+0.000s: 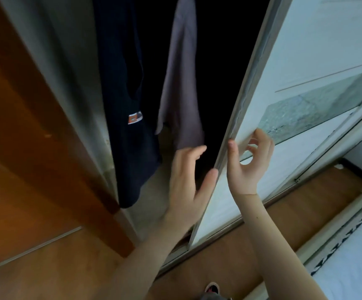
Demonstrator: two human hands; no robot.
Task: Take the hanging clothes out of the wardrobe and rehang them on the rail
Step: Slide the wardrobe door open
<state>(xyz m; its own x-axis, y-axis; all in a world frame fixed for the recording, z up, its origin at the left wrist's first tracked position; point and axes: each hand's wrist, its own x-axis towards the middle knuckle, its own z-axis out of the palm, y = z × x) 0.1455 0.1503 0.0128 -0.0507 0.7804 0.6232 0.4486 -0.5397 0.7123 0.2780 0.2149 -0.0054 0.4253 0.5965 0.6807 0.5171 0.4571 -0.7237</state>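
Orange-brown wood-plank floor [35,256] carries the pale metal sliding-door track [176,255]. One dark shoe with pink trim [212,287] stands on the floor at the lower frame edge. Pale wardrobe base [154,202] lies behind the track.

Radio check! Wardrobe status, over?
Left hand open, thumb on sliding door edge. Right hand gripping it. Navy garment, grey garment hanging inside. Door partly across.

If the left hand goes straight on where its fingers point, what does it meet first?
Probably nothing near: the left hand points into the dark gap between grey garment and door edge; depth unclear.
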